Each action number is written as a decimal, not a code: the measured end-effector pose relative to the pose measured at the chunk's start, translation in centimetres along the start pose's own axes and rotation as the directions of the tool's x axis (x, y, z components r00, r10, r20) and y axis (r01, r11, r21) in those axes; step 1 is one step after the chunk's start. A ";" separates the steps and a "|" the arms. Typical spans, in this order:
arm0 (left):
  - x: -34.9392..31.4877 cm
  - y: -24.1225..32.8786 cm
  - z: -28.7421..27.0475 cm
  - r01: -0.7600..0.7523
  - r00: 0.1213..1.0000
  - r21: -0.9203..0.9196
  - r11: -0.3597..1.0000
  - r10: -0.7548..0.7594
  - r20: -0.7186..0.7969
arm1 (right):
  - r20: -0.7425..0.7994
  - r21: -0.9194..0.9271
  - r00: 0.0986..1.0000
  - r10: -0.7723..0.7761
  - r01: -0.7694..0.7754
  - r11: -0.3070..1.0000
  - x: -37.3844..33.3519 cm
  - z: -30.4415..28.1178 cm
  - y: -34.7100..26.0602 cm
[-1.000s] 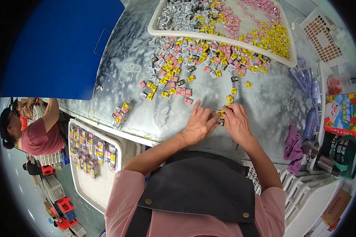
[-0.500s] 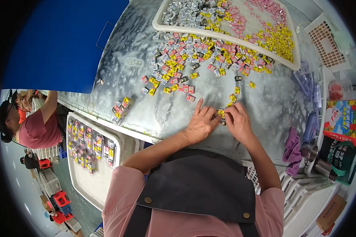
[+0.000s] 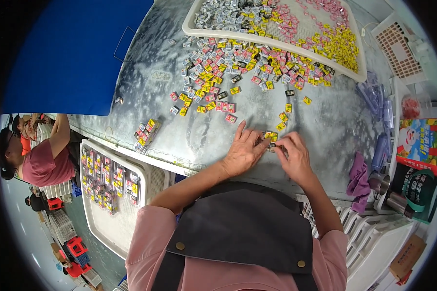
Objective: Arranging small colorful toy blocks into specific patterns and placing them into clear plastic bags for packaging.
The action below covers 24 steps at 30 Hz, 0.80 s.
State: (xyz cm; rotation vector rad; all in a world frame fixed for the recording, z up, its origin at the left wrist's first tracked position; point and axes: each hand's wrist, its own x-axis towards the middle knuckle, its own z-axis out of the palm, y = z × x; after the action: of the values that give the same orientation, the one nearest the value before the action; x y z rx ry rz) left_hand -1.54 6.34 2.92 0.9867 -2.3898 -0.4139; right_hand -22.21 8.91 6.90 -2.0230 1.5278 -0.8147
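A small block of yellow and dark little boxes sits on the metal table in front of me. My left hand is closed against the block's left side, thumb and fingertips on it, one finger sticking up. From the right, the bent fingers of my right hand pinch at the block's near right corner. Just beyond lie a few loose yellow boxes in a short line. A big heap of pink, yellow, white and black little boxes spreads farther off.
A white mesh tray of small boxes stands at the far side. To the left are a stacked group of boxes and a white tray with packed groups. A purple cloth lies at right. Another person works at far left.
A yellow box from the loose line now sits apart from the block. My right fingers have shifted down a little to the block's near corner. The view has moved slightly.
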 end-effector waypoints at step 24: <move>0.5 -0.2 -3.2 0.090 0.995 -0.041 0.995 -0.092 -0.036 | -0.137 -0.186 0.989 0.056 -0.081 0.979 -0.7 0.0 1.3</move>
State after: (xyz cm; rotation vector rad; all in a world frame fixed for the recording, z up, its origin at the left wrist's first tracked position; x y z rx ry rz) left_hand 0.07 5.62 5.58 1.0790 -2.3001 -0.4698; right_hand -23.30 9.26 5.87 -2.0724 1.8014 -0.8152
